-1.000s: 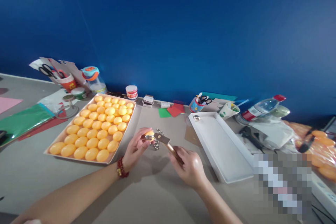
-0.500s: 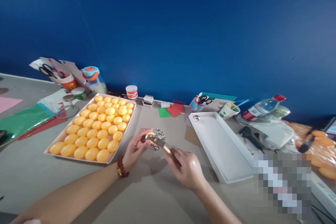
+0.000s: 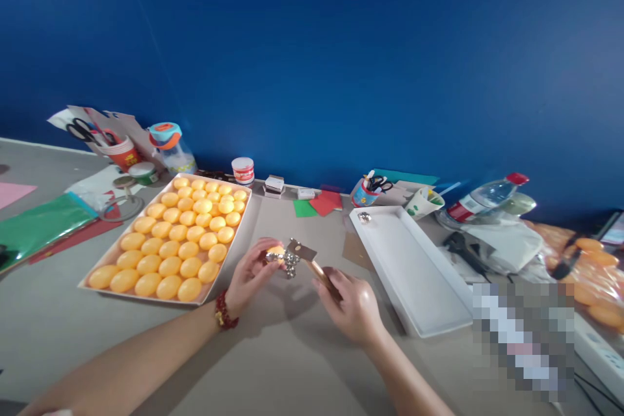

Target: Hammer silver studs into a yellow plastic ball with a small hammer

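Note:
An orange ball [image 3: 277,251] with shiny silver bits on its side is held by the fingertips of my left hand [image 3: 251,276], which wears a red bead bracelet [image 3: 225,312]. My right hand [image 3: 351,305] is closed around the wooden handle of a tool with a flat, dark metal head [image 3: 305,251]. The head is apart from the ball, above a small heap of shiny silver pieces [image 3: 291,264] on the table; their kind is too small to tell. Left of my hands, a shallow box [image 3: 202,301] holds many similar orange balls in rows.
On the right lies a long white tray [image 3: 419,273] with a small silvery thing [image 3: 364,217] in its far corner. Red paper [image 3: 325,203], a pen cup [image 3: 365,194] and a white-lidded jar [image 3: 243,171] are along the blue wall. A bottle [image 3: 487,198] stands far right.
The tool's head has moved right, away from the ball, to over the silver heap. My left hand keeps the ball and has shifted slightly left.

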Available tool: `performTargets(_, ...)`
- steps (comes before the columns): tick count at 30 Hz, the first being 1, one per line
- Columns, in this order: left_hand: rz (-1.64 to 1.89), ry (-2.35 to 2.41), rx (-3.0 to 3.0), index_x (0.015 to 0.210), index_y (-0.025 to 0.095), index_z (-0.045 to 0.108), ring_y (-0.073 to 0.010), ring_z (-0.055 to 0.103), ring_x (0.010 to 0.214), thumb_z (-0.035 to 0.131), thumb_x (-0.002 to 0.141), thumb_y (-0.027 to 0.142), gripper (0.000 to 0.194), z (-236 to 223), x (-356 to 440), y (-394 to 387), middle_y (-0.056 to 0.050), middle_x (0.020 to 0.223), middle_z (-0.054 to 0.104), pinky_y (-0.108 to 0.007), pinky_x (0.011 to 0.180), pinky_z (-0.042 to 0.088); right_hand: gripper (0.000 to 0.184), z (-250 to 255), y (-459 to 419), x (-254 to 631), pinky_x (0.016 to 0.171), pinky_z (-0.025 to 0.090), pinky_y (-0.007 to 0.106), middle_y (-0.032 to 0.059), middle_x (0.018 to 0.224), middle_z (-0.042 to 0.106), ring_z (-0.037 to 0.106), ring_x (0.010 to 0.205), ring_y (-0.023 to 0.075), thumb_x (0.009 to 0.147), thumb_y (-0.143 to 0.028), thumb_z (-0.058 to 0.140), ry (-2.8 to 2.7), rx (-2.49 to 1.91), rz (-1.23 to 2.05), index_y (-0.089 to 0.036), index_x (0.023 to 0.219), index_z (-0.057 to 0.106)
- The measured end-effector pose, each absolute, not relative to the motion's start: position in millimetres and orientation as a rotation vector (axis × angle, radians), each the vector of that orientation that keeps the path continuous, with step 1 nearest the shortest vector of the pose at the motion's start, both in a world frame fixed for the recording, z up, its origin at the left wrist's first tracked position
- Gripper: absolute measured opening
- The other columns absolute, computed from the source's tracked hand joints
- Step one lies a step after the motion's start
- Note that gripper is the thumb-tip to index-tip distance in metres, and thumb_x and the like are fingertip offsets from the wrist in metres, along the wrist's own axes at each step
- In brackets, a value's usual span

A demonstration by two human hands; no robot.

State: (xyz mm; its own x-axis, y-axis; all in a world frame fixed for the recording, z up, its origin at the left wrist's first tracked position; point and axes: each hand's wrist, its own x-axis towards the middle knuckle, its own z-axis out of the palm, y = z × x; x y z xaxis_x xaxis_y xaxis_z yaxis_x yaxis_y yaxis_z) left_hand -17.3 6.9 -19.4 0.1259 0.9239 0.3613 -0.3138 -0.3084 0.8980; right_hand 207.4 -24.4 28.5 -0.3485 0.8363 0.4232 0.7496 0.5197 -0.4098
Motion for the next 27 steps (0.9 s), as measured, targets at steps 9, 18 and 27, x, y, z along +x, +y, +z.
performTargets(9,1.397,0.669,1.325,0.118,0.022,0.064,-0.0222,0.059,0.099,0.059,0.089,0.021,0.029,-16.5,-17.9,4.4,-0.009,0.123,0.052,-0.042,0.081,0.061,0.020,26.4,-24.6,206.3,0.051,0.030,0.023,0.0004,0.060,0.060,0.053,0.049,0.0119,0.094,-0.028,0.048,-2.190,-1.285,0.195,-0.014,0.092,0.062)
performTargets(18,1.405,0.678,1.280,0.116,0.024,0.064,-0.0189,0.061,0.091,0.065,0.085,0.022,0.031,-21.1,-17.4,9.0,-0.007,0.118,0.049,-0.039,0.075,0.063,0.018,28.2,-25.2,205.0,0.051,0.031,0.022,0.0000,0.060,0.059,0.052,0.049,0.0117,0.094,-0.027,0.048,-2.205,-1.239,0.249,-0.015,0.091,0.061)
performTargets(27,1.455,0.770,1.333,0.112,0.024,0.067,-0.0178,0.064,0.087,0.071,0.080,0.024,0.032,-19.7,-18.2,11.6,-0.006,0.110,0.057,-0.032,0.072,0.061,0.018,28.9,-29.4,202.0,0.053,0.032,0.023,-0.0004,0.061,0.060,0.052,0.049,0.0114,0.095,-0.028,0.048,-2.268,-1.186,0.277,-0.016,0.093,0.061)
